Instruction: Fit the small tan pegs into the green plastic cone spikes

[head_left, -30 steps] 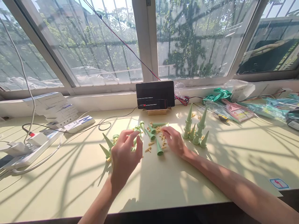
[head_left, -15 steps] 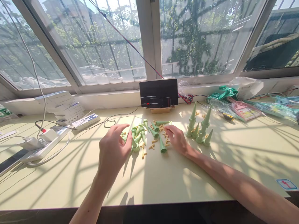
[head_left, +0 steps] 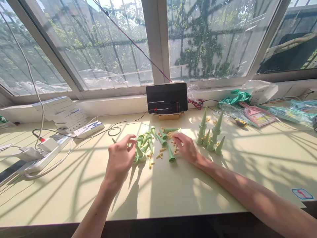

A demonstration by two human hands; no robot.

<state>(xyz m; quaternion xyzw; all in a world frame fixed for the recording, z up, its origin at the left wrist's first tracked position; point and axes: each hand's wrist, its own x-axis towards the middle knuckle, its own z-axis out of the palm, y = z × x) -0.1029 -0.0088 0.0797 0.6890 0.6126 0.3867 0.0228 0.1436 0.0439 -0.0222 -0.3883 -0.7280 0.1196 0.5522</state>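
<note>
My left hand [head_left: 120, 154] is at the left side of a heap of green plastic cones [head_left: 149, 137], its thumb and fingers curled together. A pointed green tip [head_left: 114, 140] sticks out beyond its knuckles, seemingly from a cone in the grip, mostly hidden by the hand. My right hand [head_left: 186, 147] has its fingers pinched down at the small yellow pegs [head_left: 170, 135]; whatever lies between the fingertips is too small to make out. A loose green cone [head_left: 171, 154] lies between the hands, near more yellow pegs [head_left: 150, 162].
Several green cone stacks [head_left: 215, 132] stand upright right of my right hand. Behind the heap, a black tablet [head_left: 166, 94] leans on a cardboard stand. At left are a power strip [head_left: 47, 158], cables and white boxes [head_left: 60, 110]; at right, plastic bags and a pink package [head_left: 259, 114].
My left hand's fingers have drawn closer together, and a green tip now shows past its knuckles. My right hand stays at the yellow pegs. The view has shifted slightly.
</note>
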